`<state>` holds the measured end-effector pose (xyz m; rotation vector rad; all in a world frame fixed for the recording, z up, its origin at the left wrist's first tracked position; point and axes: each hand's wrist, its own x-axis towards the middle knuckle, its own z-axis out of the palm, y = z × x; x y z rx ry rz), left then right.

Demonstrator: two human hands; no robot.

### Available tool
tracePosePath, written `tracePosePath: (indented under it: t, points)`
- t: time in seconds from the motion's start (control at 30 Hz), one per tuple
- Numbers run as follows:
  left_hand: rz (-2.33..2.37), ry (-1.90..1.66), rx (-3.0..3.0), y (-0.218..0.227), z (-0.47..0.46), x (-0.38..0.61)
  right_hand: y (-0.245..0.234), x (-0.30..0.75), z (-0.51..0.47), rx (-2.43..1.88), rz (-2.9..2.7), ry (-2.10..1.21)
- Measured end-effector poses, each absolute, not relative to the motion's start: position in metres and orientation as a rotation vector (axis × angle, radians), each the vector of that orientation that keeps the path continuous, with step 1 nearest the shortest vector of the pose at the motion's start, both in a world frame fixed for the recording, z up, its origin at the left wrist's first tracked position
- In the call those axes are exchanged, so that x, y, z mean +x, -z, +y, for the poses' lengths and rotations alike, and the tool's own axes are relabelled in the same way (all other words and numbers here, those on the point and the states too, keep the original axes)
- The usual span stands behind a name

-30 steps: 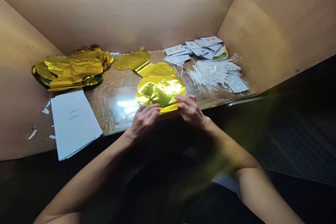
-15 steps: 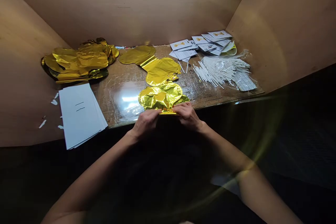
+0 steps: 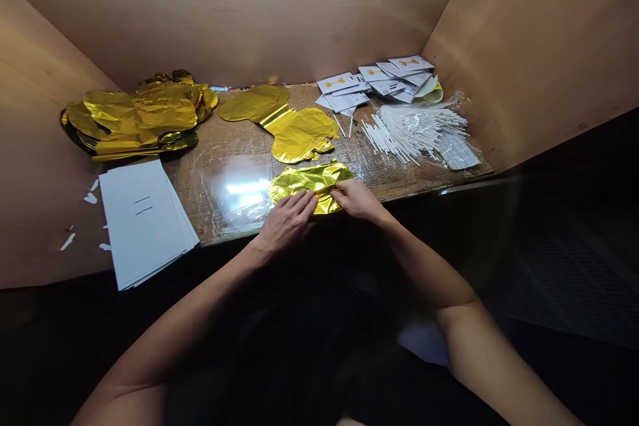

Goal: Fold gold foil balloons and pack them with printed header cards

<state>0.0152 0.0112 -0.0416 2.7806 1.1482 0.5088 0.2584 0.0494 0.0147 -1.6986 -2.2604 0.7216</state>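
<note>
A folded gold foil balloon [image 3: 312, 178] lies flat at the table's front edge, between my two hands. My left hand [image 3: 292, 216] rests on its near left part, fingers stretched out flat and pressing the foil. At the right end, my right hand [image 3: 358, 200] has its thumb and fingers closed on the foil. Just behind it lies another flat gold foil balloon [image 3: 302, 133], spread out with a shiny crease across its middle.
A heap of gold foil balloons [image 3: 142, 113] sits at the back left, with white paper sheets [image 3: 144, 219] in front. Clear plastic bags [image 3: 242, 190] lie left of my hands. White sticks [image 3: 404, 133] and printed cards [image 3: 384, 80] are at the right. Wooden panels [image 3: 239, 13] enclose the table.
The balloon at the front edge now lies flatter and more compactly folded. My left hand has gone from pinching its near edge to lying flat on it; my right hand has moved slightly right.
</note>
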Motion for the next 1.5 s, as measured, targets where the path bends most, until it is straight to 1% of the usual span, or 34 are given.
tracePosePath:
  t: [0.07, 0.13, 0.2, 0.23, 0.3, 0.33, 0.4, 0.43, 0.5, 0.57, 0.6, 0.73, 0.8, 0.83, 0.93, 0.97, 1.0, 1.1, 1.13, 1.23, 1.37, 1.43, 1.5]
  points:
    - [1.11, -0.532, 2.78, 0.046, 0.006, 0.015, -0.017, 0.265, 0.029, -1.784, -2.277, -0.575]
    - [1.053, -0.559, 2.738, 0.044, 0.006, 0.014, -0.02, 0.27, 0.011, -1.738, -2.309, -0.315]
    - [0.975, -0.586, 2.646, 0.039, 0.014, 0.012, -0.023, 0.271, 0.005, -1.473, -2.453, -0.168]
    - [0.942, -0.601, 2.573, 0.035, 0.022, 0.01, -0.025, 0.27, 0.008, -1.313, -2.559, -0.179]
    - [0.927, -0.597, 2.345, 0.026, 0.044, 0.003, -0.029, 0.265, 0.032, -1.131, -2.741, -0.331]
    - [0.944, -0.574, 2.189, 0.021, 0.057, 0.0, -0.032, 0.263, 0.05, -1.14, -2.782, -0.446]
    - [0.999, -0.529, 1.87, 0.01, 0.081, -0.007, -0.038, 0.26, 0.095, -1.229, -2.745, -0.764]
    - [1.055, -0.571, 1.746, 0.004, 0.088, -0.009, -0.041, 0.26, 0.117, -1.279, -2.69, -0.982]
    - [1.235, -0.874, 1.588, -0.006, 0.09, -0.01, -0.045, 0.261, 0.152, -1.409, -2.5, -1.357]
    - [1.386, -1.25, 1.422, -0.009, 0.071, -0.003, -0.043, 0.263, 0.164, -1.521, -2.272, -1.567]
    - [1.397, -1.344, 1.317, -0.006, 0.055, 0.004, -0.04, 0.263, 0.16, -1.551, -2.174, -1.595]
    - [1.074, -1.032, 0.892, 0.022, -0.012, 0.036, -0.013, 0.261, 0.091, -1.415, -1.864, -1.659]
    - [1.002, -1.06, 0.815, 0.033, -0.033, 0.048, 0.001, 0.258, 0.044, -1.292, -1.688, -1.792]
    - [1.004, -1.103, 0.807, 0.036, -0.039, 0.051, 0.005, 0.256, 0.024, -1.265, -1.611, -1.808]
    - [1.025, -1.113, 0.867, 0.031, -0.045, 0.049, 0.01, 0.253, -0.016, -1.289, -1.438, -1.539]
    - [1.015, -1.081, 0.91, 0.027, -0.044, 0.045, 0.01, 0.252, -0.021, -1.271, -1.407, -1.494]
    - [0.998, -1.047, 0.958, 0.021, -0.043, 0.04, 0.008, 0.25, -0.022, -1.229, -1.386, -1.525]
    - [0.96, -0.988, 1.09, 0.008, -0.039, 0.025, 0.004, 0.244, -0.017, -1.04, -1.301, -1.807]
    - [0.961, -0.977, 1.126, 0.005, -0.038, 0.02, 0.004, 0.241, -0.015, -1.019, -1.265, -1.828]
    - [0.942, -0.95, 1.212, 0.005, -0.038, 0.008, 0.007, 0.231, -0.012, -1.057, -1.154, -1.745]
    - [1.017, -1.027, 1.366, 0.008, -0.045, 0.008, 0.012, 0.225, -0.01, -1.007, -1.009, -1.786]
    - [1.103, -1.084, 1.437, 0.009, -0.049, 0.012, 0.013, 0.225, -0.01, -0.936, -0.993, -1.874]
    - [1.104, -1.134, 1.379, 0.009, -0.051, 0.016, 0.013, 0.228, -0.01, -0.873, -1.072, -1.981]
